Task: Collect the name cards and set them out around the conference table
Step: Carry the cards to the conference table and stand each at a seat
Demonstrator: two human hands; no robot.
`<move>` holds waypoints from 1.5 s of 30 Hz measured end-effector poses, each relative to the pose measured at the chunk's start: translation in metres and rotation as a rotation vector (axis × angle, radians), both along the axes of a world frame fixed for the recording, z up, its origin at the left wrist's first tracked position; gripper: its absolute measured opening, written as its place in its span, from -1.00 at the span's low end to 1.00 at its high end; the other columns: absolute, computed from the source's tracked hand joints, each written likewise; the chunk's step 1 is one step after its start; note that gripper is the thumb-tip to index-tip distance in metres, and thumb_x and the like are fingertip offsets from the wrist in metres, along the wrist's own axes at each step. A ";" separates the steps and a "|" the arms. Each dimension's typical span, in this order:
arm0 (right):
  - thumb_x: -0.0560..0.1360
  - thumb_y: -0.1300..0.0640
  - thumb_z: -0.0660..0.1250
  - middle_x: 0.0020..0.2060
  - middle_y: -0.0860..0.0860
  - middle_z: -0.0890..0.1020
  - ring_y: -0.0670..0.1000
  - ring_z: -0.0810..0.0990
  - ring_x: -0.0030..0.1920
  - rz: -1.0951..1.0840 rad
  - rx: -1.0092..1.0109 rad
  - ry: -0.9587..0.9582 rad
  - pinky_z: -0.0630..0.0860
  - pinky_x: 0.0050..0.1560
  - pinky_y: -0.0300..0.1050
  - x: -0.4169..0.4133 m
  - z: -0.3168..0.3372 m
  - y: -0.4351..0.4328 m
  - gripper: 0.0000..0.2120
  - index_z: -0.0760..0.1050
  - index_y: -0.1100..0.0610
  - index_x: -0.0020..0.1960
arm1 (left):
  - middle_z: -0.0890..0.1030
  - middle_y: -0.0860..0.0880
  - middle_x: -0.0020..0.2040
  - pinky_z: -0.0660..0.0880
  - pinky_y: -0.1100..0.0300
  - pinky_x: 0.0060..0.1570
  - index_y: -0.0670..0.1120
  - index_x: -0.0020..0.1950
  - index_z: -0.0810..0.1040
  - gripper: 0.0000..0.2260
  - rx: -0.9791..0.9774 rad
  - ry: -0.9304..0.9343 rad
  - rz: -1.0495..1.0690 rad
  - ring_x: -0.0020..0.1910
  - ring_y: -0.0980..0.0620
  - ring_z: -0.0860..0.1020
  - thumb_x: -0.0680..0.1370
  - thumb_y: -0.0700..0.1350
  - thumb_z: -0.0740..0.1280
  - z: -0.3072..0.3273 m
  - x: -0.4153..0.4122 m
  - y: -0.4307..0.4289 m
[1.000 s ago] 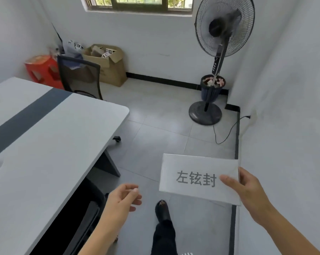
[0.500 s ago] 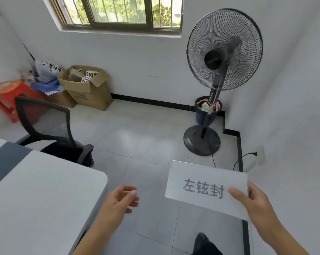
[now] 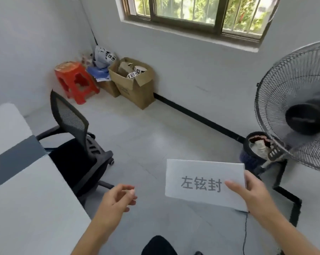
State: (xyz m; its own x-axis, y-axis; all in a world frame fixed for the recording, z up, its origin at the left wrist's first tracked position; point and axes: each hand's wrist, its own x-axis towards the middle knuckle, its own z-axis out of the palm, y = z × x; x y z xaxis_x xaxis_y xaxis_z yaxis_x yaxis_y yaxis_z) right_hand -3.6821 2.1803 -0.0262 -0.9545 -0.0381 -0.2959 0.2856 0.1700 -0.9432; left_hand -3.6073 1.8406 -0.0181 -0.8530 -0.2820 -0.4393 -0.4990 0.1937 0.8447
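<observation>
In the head view, the right hand (image 3: 254, 196) held the card (image 3: 201, 181) by its right end, thumb across the front and the other fingers hidden behind it. The card hung in the air over the floor, printed face up toward the camera, well apart from the surface (image 3: 26, 208). The left hand (image 3: 116, 199) held nothing, its fingers (image 3: 127, 190) loosely curled.

Compared with a second before, the grip and the idle hand were unchanged, but the view had swung. The surface, which had filled the left side, had shrunk to its end corner. The chair (image 3: 72, 129) now stood close at that end, and the fan (image 3: 299, 115) had slid to the right edge, with the bin (image 3: 254, 150) under it. A box (image 3: 135, 83) and a stool (image 3: 75, 81) sat in the far corner.

That suggested the person was rounding the end of the surface with the card. It was collected but not yet set down, and the place by the chair looked the likely spot.
</observation>
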 end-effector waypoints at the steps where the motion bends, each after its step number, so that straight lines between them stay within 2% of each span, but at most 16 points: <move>1: 0.43 0.18 0.43 -0.10 -0.04 0.74 0.01 0.73 -0.11 0.045 -0.009 0.008 0.62 -0.17 -0.10 -0.027 0.002 -0.007 -0.79 0.56 0.09 0.06 | 0.70 -0.10 -0.12 0.55 0.12 -0.11 -0.04 0.02 0.60 -0.90 0.002 -0.005 0.047 -0.10 -0.03 0.67 0.58 -0.12 0.30 -0.001 -0.009 -0.004; 6: 0.33 0.07 0.51 -0.11 -0.02 0.75 0.02 0.74 -0.14 0.244 -0.031 0.015 0.63 -0.31 -0.19 -0.147 -0.001 -0.056 -0.62 0.54 0.13 0.09 | 0.71 -0.10 -0.13 0.55 0.15 -0.15 -0.07 0.04 0.60 -0.89 0.008 -0.053 0.259 -0.12 -0.03 0.67 0.57 -0.14 0.30 -0.018 -0.065 -0.035; 11: 0.40 0.14 0.46 -0.11 0.00 0.75 0.07 0.73 -0.11 0.324 0.023 0.018 0.64 -0.05 0.15 -0.256 -0.001 -0.124 -0.76 0.57 0.14 0.06 | 0.70 -0.11 -0.11 0.55 0.09 -0.13 -0.10 0.04 0.59 -0.89 0.025 -0.058 0.391 -0.07 -0.09 0.66 0.59 -0.17 0.28 -0.028 -0.158 -0.089; 15: 0.13 -0.25 0.57 -0.09 0.08 0.74 0.12 0.73 -0.09 0.382 -0.004 0.045 0.61 -0.02 0.19 -0.342 0.019 -0.181 -0.39 0.60 0.12 0.02 | 0.70 -0.11 -0.16 0.55 0.00 -0.05 -0.08 0.01 0.60 -0.90 0.028 0.015 0.423 -0.10 -0.12 0.67 0.58 -0.18 0.30 -0.009 -0.244 -0.133; 18: 0.31 0.00 0.48 -0.07 0.08 0.74 0.14 0.72 -0.05 0.448 -0.020 0.050 0.58 0.08 0.26 -0.398 0.028 -0.223 -0.63 0.59 0.14 0.06 | 0.69 -0.09 -0.13 0.54 0.10 -0.08 -0.08 0.02 0.58 -0.91 0.021 0.052 0.450 -0.10 -0.07 0.66 0.58 -0.17 0.30 0.010 -0.292 -0.163; 22: 0.37 0.13 0.43 -0.09 0.11 0.75 0.19 0.71 -0.03 0.565 -0.024 0.022 0.59 0.02 0.18 -0.473 0.029 -0.285 -0.72 0.59 0.18 0.06 | 0.69 -0.11 -0.10 0.55 0.15 -0.08 -0.09 0.03 0.59 -0.90 0.009 0.063 0.561 -0.07 -0.06 0.66 0.58 -0.18 0.28 0.022 -0.327 -0.202; 26: 0.17 -0.11 0.59 -0.06 0.11 0.75 0.15 0.73 -0.04 0.758 -0.087 0.004 0.68 -0.11 -0.01 -0.549 0.018 -0.362 -0.46 0.61 0.11 0.06 | 0.70 -0.08 -0.11 0.57 0.10 -0.05 -0.04 0.03 0.59 -0.88 -0.019 -0.001 0.769 -0.09 -0.02 0.67 0.59 -0.17 0.27 0.007 -0.348 -0.242; 28: 0.20 -0.09 0.55 -0.07 0.09 0.75 0.15 0.72 -0.03 0.839 -0.101 0.009 0.67 -0.14 -0.10 -0.586 0.015 -0.406 -0.50 0.61 0.13 0.05 | 0.71 -0.07 -0.12 0.59 0.12 -0.07 -0.02 0.04 0.60 -0.87 -0.029 -0.027 0.862 -0.12 0.04 0.68 0.59 -0.16 0.26 0.001 -0.363 -0.260; 30: 0.25 -0.05 0.49 -0.06 0.09 0.74 0.17 0.71 0.01 0.927 -0.110 0.024 0.66 -0.06 0.01 -0.622 0.013 -0.449 -0.55 0.59 0.15 0.06 | 0.71 -0.06 -0.12 0.59 0.16 -0.08 -0.01 0.04 0.60 -0.87 -0.028 -0.049 0.948 -0.13 0.06 0.68 0.59 -0.14 0.26 -0.001 -0.382 -0.276; 32: 0.18 -0.24 0.55 -0.03 0.10 0.74 0.15 0.70 0.02 1.027 -0.101 0.042 0.62 0.02 0.15 -0.649 0.018 -0.494 -0.39 0.59 0.13 0.07 | 0.71 -0.05 -0.11 0.59 0.18 -0.09 0.02 0.04 0.59 -0.88 -0.016 -0.055 1.003 -0.13 0.08 0.68 0.59 -0.12 0.27 0.003 -0.401 -0.289; 34: 0.04 -0.36 0.56 -0.01 0.10 0.73 0.13 0.71 0.01 1.123 -0.097 0.027 0.61 0.06 0.18 -0.672 0.023 -0.540 -0.21 0.59 0.14 0.09 | 0.71 -0.04 -0.10 0.58 0.20 -0.08 0.04 0.05 0.58 -0.88 -0.020 -0.040 1.067 -0.12 0.11 0.68 0.59 -0.11 0.27 0.008 -0.415 -0.302; 37: -0.02 -0.40 0.55 -0.03 0.09 0.74 0.12 0.72 -0.04 1.255 -0.086 0.014 0.61 0.03 0.15 -0.687 0.026 -0.610 -0.14 0.58 0.14 0.09 | 0.69 -0.03 -0.08 0.56 0.21 -0.06 0.03 0.07 0.57 -0.88 -0.015 -0.048 1.215 -0.10 0.10 0.67 0.59 -0.11 0.26 0.009 -0.415 -0.311; 39: 0.04 -0.35 0.55 -0.07 0.08 0.75 0.06 0.73 -0.11 1.340 -0.075 0.045 0.64 -0.10 0.01 -0.686 0.024 -0.655 -0.23 0.59 0.14 0.05 | 0.69 -0.05 -0.08 0.57 0.17 -0.04 0.02 0.06 0.58 -0.88 0.022 -0.046 1.333 -0.08 0.07 0.67 0.58 -0.12 0.27 0.008 -0.405 -0.313; 42: 0.40 0.07 0.45 -0.09 0.11 0.74 -0.01 0.73 -0.19 1.469 -0.041 0.017 0.63 -0.27 -0.25 -0.668 0.020 -0.716 -0.75 0.59 0.17 0.02 | 0.70 -0.11 -0.11 0.56 0.10 -0.03 -0.02 0.03 0.61 -0.88 0.056 -0.044 1.521 -0.08 -0.03 0.67 0.58 -0.15 0.29 -0.001 -0.383 -0.320; 43: 0.44 0.16 0.41 -0.10 0.10 0.75 -0.01 0.73 -0.19 1.505 -0.018 0.020 0.62 -0.28 -0.26 -0.659 0.018 -0.733 -0.82 0.59 0.17 0.02 | 0.70 -0.12 -0.11 0.56 0.09 -0.05 -0.04 0.03 0.61 -0.88 0.058 -0.039 1.580 -0.08 -0.06 0.67 0.58 -0.17 0.29 -0.004 -0.373 -0.326; 45: 0.38 0.06 0.44 -0.11 0.07 0.75 0.06 0.73 -0.12 1.559 0.007 0.024 0.64 -0.23 -0.17 -0.639 0.014 -0.764 -0.73 0.59 0.15 0.03 | 0.69 -0.13 -0.10 0.56 0.09 -0.07 -0.07 0.03 0.61 -0.88 0.052 -0.037 1.660 -0.07 -0.10 0.66 0.58 -0.18 0.29 -0.010 -0.353 -0.341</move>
